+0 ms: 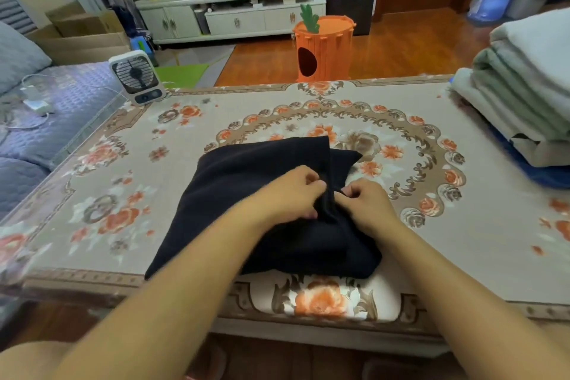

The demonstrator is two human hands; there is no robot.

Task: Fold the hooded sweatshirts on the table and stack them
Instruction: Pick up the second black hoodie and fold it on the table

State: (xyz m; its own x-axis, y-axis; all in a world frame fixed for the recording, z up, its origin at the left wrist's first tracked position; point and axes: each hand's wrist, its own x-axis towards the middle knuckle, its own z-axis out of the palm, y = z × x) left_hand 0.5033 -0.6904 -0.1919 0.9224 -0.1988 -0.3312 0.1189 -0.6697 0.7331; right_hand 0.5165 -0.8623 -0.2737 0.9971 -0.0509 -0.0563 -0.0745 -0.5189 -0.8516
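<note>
Two hands meet over one dark sweatshirt (246,194) near the middle of the table (462,225). The left hand (290,194) has its fingers curled, pinching a ridge of the dark cloth; the right hand (367,203), just beside it at 3 o'clock, pinches the same ridge from the other side, so the bunched fold runs up between the two. The sweatshirt lies under both hands and spreads mostly toward 9 and 7 o'clock of them, with one flap reaching to 12 o'clock and a thicker folded part toward 6 o'clock, at the near table edge. The table wears one flowered cover. Well apart at 2 o'clock, on the table's right end, stands one stack of folded clothes (518,95) in grey and pale green; how many pieces it holds cannot be told. At 10 o'clock, on the far left corner, stands one small white fan (137,77). Beyond the table at 12 o'clock, on the wooden floor, is one orange carrot-shaped bin (324,49).
</note>
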